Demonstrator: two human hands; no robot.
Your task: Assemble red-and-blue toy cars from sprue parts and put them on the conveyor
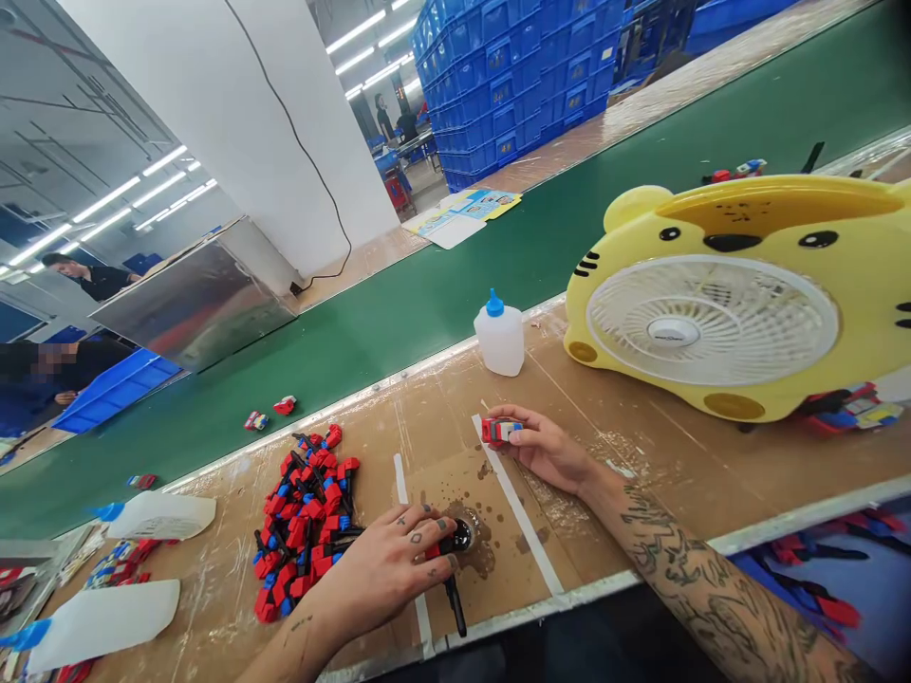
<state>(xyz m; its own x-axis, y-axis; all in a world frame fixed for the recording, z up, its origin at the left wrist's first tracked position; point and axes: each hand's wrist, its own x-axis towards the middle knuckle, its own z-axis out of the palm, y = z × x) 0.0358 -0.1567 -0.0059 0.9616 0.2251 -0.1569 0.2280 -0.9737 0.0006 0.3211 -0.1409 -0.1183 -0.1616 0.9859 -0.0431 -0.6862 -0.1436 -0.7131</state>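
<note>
Mostly yel w/ wht centre & blk stripes on fan [712, 323]; grn on belt [370, 323] behind fan, blue on crates [512, 95] farther back. Left of fan, wht topped w/ blue on near bottle [499, 341], red/grey/blue on toy piece [496, 432], blk w/ bit of red on single part [455, 607], red/blue/blk mix on parts pile [306, 522]. Under fan, brn on tabletop [712, 470].

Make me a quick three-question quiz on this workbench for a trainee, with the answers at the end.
1. Which hand holds the small red, grey and blue piece?
2. True or false: the bottle nearest the yellow fan stands upright.
3. The pile of red, blue and black parts lies nearest to:
A) the blue crates
B) the left hand
C) the white column

Key: 1. The right hand; 2. True; 3. B
</note>
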